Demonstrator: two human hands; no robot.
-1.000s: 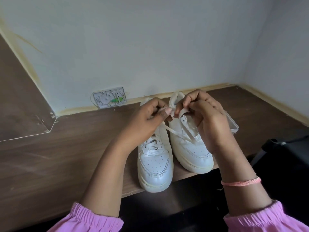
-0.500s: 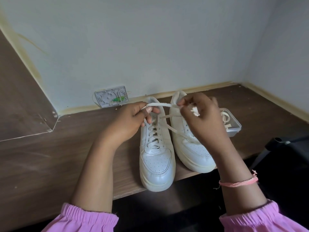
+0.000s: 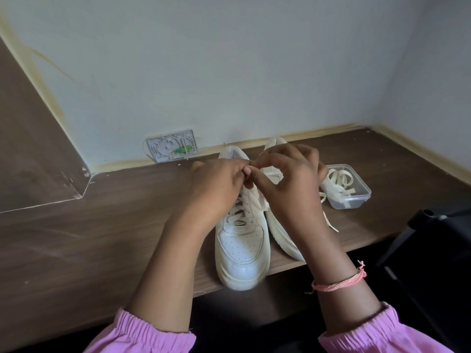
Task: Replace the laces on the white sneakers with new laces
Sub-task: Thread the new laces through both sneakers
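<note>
Head view, downward, close above desk (image 3: 76, 238)

what the hands and frame edges keep from view

the left hand (image 3: 216, 186) and right hand (image 3: 288, 179) meet fingertip to fingertip over the left sneaker (image 3: 242, 240), covering its upper eyelets and tongue; whatever lace end they pinch is too small to make out. the right forearm (image 3: 328, 263) hides most of the right sneaker (image 3: 280, 233), leaving only its heel top and a strip of sole. the toe of the left sneaker is smeared by blur. a loose lace (image 3: 328, 220) runs out from behind the right wrist, its start hidden. both pink sleeves (image 3: 142, 332) are cut by the bottom edge. a black object (image 3: 433, 238) at right is cropped and unidentifiable.
</note>
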